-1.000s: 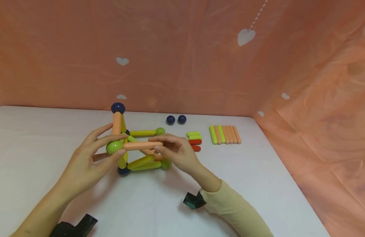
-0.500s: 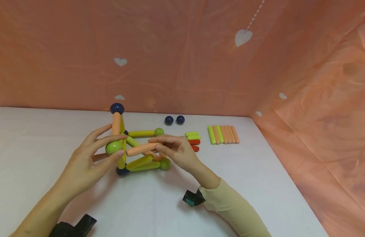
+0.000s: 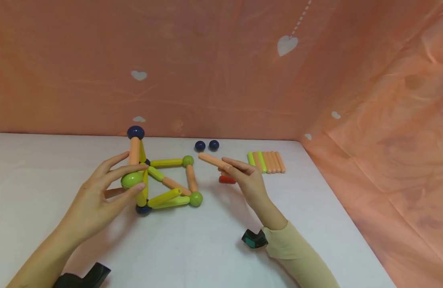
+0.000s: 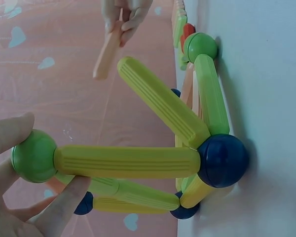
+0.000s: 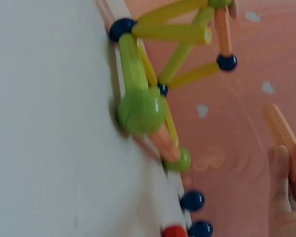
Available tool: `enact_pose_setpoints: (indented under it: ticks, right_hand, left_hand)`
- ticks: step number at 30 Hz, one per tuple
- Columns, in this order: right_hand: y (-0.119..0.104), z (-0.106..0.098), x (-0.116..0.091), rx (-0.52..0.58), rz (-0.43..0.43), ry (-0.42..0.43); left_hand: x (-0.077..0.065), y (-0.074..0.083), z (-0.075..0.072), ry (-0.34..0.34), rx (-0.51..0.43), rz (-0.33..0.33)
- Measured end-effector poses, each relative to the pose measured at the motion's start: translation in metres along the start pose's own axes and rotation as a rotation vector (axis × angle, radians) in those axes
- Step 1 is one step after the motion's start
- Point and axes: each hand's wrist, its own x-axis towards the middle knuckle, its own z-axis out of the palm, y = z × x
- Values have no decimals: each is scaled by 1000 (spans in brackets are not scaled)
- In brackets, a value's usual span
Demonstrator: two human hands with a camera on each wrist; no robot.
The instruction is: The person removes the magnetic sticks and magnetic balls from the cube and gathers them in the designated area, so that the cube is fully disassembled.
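Left hand (image 3: 99, 195) grips green ball (image 3: 131, 181) on frame (image 3: 166, 163); right hand (image 3: 249, 182) pinches peach stick (image 3: 212, 160), apart.

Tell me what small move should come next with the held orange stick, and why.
Perhaps lay the orange stick beside the row of sticks: the right hand holds it apart from the frame, and that row includes similar orange ones.

The right-hand grip (image 5: 281, 195) holds a peach stick (image 5: 281, 127), seemingly apart from the structure (image 5: 176, 64).
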Motion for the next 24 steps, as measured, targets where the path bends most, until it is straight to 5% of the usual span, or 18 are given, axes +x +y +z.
enact_pose_setpoints:
  ticks: [24]
  right_hand:
    - [10,-103,24,25,8,475]
  left_hand:
    - [-1,-4,2,14,-2,0]
